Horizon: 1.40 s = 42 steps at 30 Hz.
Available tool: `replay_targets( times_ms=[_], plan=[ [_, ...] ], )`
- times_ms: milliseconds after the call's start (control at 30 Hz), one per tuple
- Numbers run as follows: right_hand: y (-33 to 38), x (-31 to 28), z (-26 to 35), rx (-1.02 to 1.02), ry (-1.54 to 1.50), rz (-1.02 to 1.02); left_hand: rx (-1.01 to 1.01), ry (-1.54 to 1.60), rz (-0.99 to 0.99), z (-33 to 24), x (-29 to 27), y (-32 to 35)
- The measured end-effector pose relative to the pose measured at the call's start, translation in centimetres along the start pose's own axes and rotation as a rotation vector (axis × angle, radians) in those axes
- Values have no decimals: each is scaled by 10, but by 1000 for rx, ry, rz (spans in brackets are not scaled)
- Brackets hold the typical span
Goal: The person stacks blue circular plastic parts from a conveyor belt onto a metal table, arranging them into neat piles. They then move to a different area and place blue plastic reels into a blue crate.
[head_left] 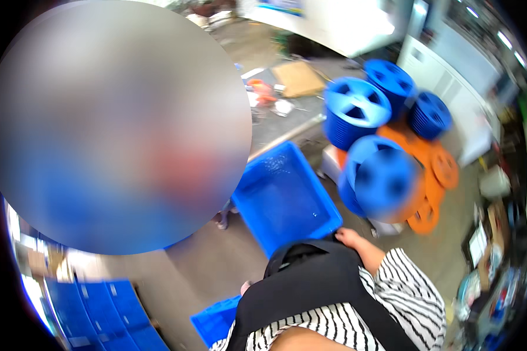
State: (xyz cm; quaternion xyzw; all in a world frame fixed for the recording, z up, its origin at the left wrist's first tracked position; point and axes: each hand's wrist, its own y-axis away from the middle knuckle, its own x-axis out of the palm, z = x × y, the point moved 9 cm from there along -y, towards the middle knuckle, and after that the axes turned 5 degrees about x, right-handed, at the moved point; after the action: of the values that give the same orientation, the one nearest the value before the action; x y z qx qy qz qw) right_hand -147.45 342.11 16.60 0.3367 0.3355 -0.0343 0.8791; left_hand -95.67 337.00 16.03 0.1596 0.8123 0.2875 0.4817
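My right hand (348, 236) is at the near right corner of a blue plastic bin (320, 190). Its fingers look curled at the bin's rim, partly hidden. A little water or shine shows on the bin's floor. Only a small bit of my left hand (246, 287) shows past the dark apron, close to a second blue bin (214, 319) at the lower edge. What the left fingers do is hidden.
Blue ribbed drums (357, 111) with slotted tops stand on the right, around orange round-ended plates (428, 175). Beyond the bin is a table (290, 120) with cardboard (300, 79) and scraps. Blue crates (102, 310) stand lower left. A large blurred disc covers the upper left.
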Motion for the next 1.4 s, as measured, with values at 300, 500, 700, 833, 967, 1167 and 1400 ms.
replay_targets(
  times_ms=[300, 500, 700, 833, 967, 1167, 1400],
  plan=[
    [126, -55, -82, 184, -379, -185, 220, -114, 66, -41, 21, -58],
    [150, -114, -277, 673, -716, -436, 327, -131, -240, -219, -22, -29],
    [31, -257, -396, 520, -1144, -920, -30, -326, 123, -226, 97, -27],
    [-71, -359, -363, 340, -1096, -699, -152, -386, 249, -308, 159, 32],
    [-177, -401, -417, 329, -915, -744, 376, -826, 431, -399, 191, 43],
    [-318, -503, -443, 86, -779, -972, -31, -792, 403, -344, 171, 67],
    [-377, -495, -474, 418, -402, -671, -162, -917, 359, -349, 181, 87]
  ],
)
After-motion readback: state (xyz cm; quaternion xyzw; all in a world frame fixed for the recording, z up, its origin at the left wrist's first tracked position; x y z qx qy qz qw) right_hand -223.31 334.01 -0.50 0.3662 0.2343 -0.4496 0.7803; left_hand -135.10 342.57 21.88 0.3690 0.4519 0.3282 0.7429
